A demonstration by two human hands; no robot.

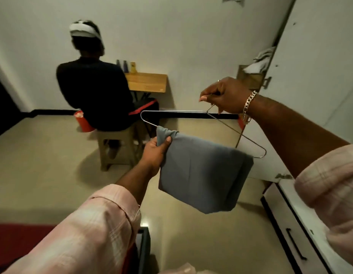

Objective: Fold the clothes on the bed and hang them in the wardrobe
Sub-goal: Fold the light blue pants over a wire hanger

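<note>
A folded grey garment (203, 175) hangs over the lower bar of a thin metal hanger (171, 111) held in mid-air above the floor. My right hand (225, 95) pinches the hanger's hook from above. My left hand (155, 153) grips the garment's upper left corner, thumb on top of the cloth. The white wardrobe (318, 76) stands at the right with its door open; pale clothes show on a shelf inside. The bed's red cover (19, 240) shows at the bottom left.
A person in dark clothes (94, 91) sits on a stool (116, 147) with their back to me, at a small wooden table (148, 82) against the wall. A red bucket (82, 121) stands beside the stool. A white drawer unit (290, 224) is at the lower right.
</note>
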